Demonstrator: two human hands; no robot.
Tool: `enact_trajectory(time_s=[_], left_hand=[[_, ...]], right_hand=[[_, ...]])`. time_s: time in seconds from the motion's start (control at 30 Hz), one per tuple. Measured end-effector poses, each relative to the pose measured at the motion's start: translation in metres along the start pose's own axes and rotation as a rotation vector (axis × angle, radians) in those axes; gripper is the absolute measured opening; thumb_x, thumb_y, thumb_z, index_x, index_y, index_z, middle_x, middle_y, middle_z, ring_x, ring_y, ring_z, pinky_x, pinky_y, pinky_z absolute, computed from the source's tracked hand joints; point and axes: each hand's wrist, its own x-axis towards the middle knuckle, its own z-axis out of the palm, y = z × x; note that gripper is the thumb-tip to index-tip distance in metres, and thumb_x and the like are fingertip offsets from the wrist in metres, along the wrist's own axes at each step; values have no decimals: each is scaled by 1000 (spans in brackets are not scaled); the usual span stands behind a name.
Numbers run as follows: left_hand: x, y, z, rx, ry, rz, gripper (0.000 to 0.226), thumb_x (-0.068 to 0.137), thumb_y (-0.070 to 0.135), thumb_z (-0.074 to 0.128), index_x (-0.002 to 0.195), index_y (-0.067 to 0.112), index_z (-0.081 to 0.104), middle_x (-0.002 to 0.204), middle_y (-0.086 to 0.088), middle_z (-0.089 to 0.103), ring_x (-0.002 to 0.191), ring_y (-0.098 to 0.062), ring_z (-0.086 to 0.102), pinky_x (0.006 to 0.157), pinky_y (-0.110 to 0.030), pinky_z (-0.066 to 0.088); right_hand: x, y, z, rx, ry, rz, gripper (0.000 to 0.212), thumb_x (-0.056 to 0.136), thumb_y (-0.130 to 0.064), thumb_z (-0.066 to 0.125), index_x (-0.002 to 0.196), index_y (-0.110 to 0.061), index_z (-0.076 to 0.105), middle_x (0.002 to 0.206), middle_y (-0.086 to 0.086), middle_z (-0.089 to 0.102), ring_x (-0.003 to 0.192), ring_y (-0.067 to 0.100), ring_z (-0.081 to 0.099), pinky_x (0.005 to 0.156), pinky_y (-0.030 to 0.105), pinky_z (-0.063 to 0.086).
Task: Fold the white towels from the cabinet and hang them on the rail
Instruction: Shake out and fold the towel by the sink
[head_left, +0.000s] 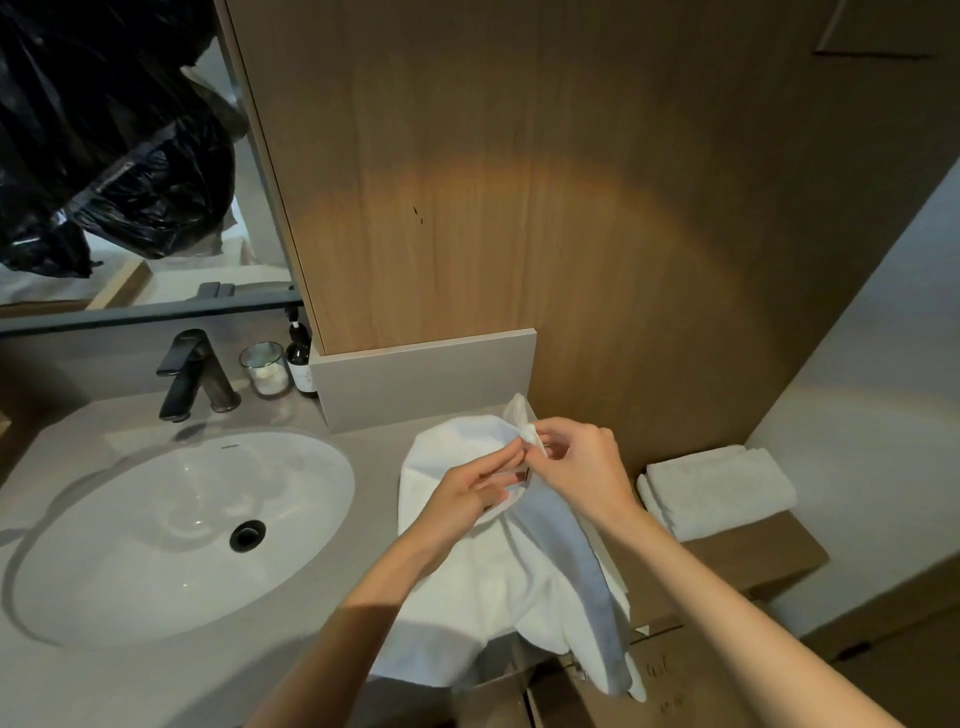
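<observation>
A brown wood wall has a warm glow of light on it. A grey counter holds a white sink with a black tap. A mirror hangs above. The right wall is white.

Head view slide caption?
Left hand and right hand grip a white towel at one corner beside the sink; folded towels nearby.
</observation>
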Motion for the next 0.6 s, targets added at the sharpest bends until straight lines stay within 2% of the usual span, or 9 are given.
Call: enact_trajectory(time_s=[0.07, 0.13, 0.2, 0.23, 0.3, 0.37, 0.5, 0.57, 0.6], left_hand=[[-2, 7, 7, 48, 13, 57, 50, 95, -6, 42, 123, 32, 59, 123, 12, 64, 114, -4, 60, 98, -23, 45], [2, 11, 12, 156, 220, 220, 42, 93, -2, 49, 109, 34, 64, 112, 10, 67, 111, -11, 62, 93, -23, 48], [9, 14, 13, 364, 388, 367, 38, 88, 9, 59, 113, 38, 58, 117, 15, 57, 117, -11, 53, 92, -23, 45], [13, 17, 13, 491, 363, 437, 42, 87, 17, 63, 122, 38, 52, 124, 16, 49, 122, -6, 44, 99, -21, 39], [23, 23, 16, 734, 152, 554, 48, 87, 30, 64, 131, 34, 48, 132, 16, 44, 128, -2, 33, 110, -19, 22], [31, 29, 31, 854, -38, 559, 38, 87, 39, 60, 123, 29, 54, 120, 15, 51, 120, -9, 41, 108, -31, 28], [33, 34, 70, 710, -187, 496, 18, 89, 34, 65, 102, 31, 53, 95, 20, 54, 92, -11, 50, 80, -28, 40], [30, 32, 91, 609, -260, 470, 22, 88, 31, 67, 106, 28, 55, 96, 22, 57, 88, -6, 54, 77, -24, 43], [28, 31, 104, 570, -297, 451, 26, 88, 30, 68, 109, 28, 54, 98, 24, 58, 87, -3, 55, 78, -23, 44]], right_hand=[[-6, -3, -16, 2, 19, -17, 15, 88, -17, 68, 100, -23, 76, 87, -14, 74, 80, 2, 68, 73, 28, 55], [-14, -4, -37, -54, 18, -43, 18, 91, -19, 66, 104, -27, 75, 90, -17, 74, 82, 5, 68, 74, 32, 53], [-23, -8, -60, -150, 15, -84, 23, 93, -19, 63, 109, -32, 73, 85, -16, 71, 81, 9, 63, 71, 39, 51], [-28, -11, -73, -190, 17, -99, 25, 94, -19, 62, 112, -32, 71, 80, -16, 66, 79, 10, 58, 68, 41, 50], [-37, -16, -98, -239, 30, -119, 29, 94, -16, 60, 117, -32, 69, 75, -13, 59, 77, 11, 52, 64, 43, 47], [-46, -20, -123, -228, 30, -135, 30, 95, -15, 59, 115, -34, 69, 85, -12, 68, 81, 9, 59, 68, 43, 51], [-69, -23, -163, -144, 59, -148, 30, 96, -5, 54, 106, -26, 72, 83, -4, 71, 59, 10, 61, 56, 22, 48], [-82, -18, -180, -93, 128, -127, 30, 94, 1, 52, 106, -18, 72, 79, -4, 70, 57, 7, 62, 54, 13, 44], [-89, -13, -188, -54, 163, -104, 31, 94, 3, 52, 107, -17, 72, 78, -7, 69, 59, 9, 65, 54, 15, 47]])
